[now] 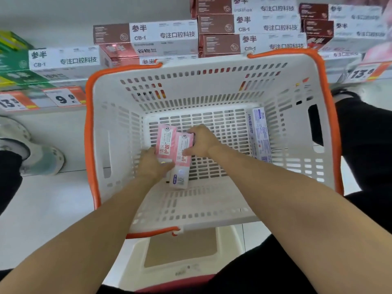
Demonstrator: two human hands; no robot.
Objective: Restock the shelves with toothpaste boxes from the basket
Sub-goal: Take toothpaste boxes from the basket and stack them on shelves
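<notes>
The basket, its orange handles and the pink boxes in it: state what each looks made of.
Basket: rigid white plastic, matte, by its moulded slotted walls and floor.
Orange handles: probably plastic too, smooth with a slight sheen; what lies inside cannot be told.
Pink boxes: printed card, apparently glossy, by the sharp folded edges and light spots on the faces. The left hand and right hand grip them.

White store shelf [53, 112] carries stacked white-and-maroon toothpaste cartons [146, 33] and green cartons [14, 60] at the left — orange price tags [63, 98] line its front edge, near the white slotted plastic basket [118, 107].
</notes>
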